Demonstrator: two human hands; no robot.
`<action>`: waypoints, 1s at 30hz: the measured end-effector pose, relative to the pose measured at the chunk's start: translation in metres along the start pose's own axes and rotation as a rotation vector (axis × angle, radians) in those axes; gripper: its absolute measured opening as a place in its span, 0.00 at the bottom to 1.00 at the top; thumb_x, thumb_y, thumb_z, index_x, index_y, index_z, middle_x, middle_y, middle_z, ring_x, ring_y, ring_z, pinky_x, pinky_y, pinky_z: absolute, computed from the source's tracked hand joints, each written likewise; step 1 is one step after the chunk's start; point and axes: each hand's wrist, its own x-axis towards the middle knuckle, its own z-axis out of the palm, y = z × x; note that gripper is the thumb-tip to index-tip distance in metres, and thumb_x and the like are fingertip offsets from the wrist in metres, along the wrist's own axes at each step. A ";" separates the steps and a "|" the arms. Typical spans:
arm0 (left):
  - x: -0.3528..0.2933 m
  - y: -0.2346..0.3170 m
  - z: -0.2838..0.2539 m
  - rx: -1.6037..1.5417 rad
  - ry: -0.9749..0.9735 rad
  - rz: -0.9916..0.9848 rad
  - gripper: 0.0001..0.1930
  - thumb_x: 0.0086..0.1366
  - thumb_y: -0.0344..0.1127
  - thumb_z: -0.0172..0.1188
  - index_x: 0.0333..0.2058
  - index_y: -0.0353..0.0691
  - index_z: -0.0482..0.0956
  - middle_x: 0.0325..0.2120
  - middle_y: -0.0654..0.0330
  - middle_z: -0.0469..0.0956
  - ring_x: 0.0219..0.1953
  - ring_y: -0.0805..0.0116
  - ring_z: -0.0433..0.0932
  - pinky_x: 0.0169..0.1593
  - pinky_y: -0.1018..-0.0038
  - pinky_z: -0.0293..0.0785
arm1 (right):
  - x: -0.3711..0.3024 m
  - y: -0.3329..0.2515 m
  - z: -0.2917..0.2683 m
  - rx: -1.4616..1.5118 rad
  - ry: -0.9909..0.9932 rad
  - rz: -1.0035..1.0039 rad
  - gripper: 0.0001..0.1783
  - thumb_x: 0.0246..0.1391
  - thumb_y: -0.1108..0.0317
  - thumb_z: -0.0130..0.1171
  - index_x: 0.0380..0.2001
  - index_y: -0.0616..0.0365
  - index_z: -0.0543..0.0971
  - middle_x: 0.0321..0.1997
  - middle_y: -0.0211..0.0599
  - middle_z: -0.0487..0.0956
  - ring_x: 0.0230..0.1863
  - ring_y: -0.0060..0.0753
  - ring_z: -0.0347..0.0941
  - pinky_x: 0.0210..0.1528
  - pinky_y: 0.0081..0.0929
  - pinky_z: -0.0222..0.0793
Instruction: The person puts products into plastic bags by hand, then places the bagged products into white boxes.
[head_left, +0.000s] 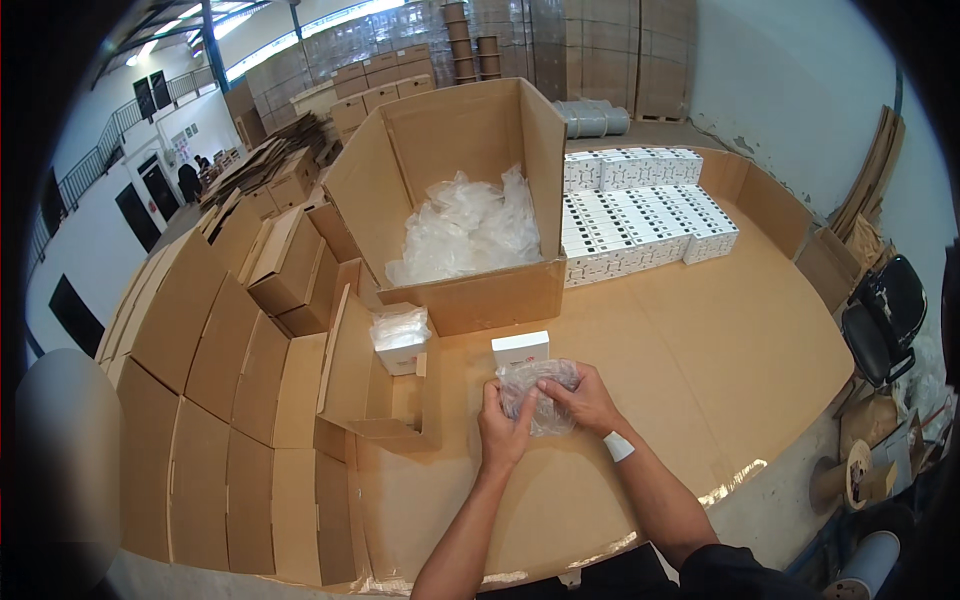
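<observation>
Between my hands is a clear plastic bag (545, 412), crumpled and held over the cardboard-covered table. My left hand (502, 425) grips its left side, with the thumb pressed on the film. On the other side, my right hand (585, 400) pinches the bag with thumb and fingers; a white patch wraps that wrist. Just beyond the bag stands a small white box (520, 347), its lower part hidden by the plastic. To the left, an open carton (405, 425) holds a white box with clear plastic (400, 328) over its top.
A large open carton (465, 297) of clear bags (465, 225) stands behind my hands. Rows of white boxes (640, 225) lie at the back right. Brown cartons (200, 450) are stacked along the left. A black chair (885, 320) stands beyond the table's right edge.
</observation>
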 end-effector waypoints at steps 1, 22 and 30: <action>0.001 -0.001 -0.001 0.034 0.010 0.024 0.13 0.63 0.28 0.62 0.45 0.33 0.72 0.35 0.54 0.82 0.37 0.71 0.80 0.43 0.70 0.76 | 0.000 -0.003 0.004 -0.005 0.016 0.018 0.10 0.63 0.66 0.66 0.39 0.63 0.82 0.26 0.23 0.79 0.24 0.14 0.68 0.27 0.20 0.65; 0.014 0.009 -0.025 -0.176 -0.013 -0.235 0.08 0.67 0.21 0.54 0.44 0.38 0.73 0.33 0.63 0.78 0.27 0.81 0.74 0.28 0.84 0.70 | 0.014 0.011 -0.014 -0.101 0.245 -0.266 0.20 0.70 0.59 0.58 0.26 0.63 0.78 0.19 0.18 0.66 0.24 0.13 0.58 0.26 0.20 0.56; 0.016 0.015 -0.020 -0.099 -0.089 -0.092 0.08 0.75 0.36 0.56 0.38 0.39 0.72 0.28 0.68 0.74 0.26 0.84 0.69 0.28 0.84 0.65 | 0.007 0.000 -0.001 -0.123 0.081 -0.189 0.19 0.70 0.61 0.57 0.27 0.63 0.80 0.21 0.18 0.68 0.25 0.13 0.60 0.28 0.21 0.58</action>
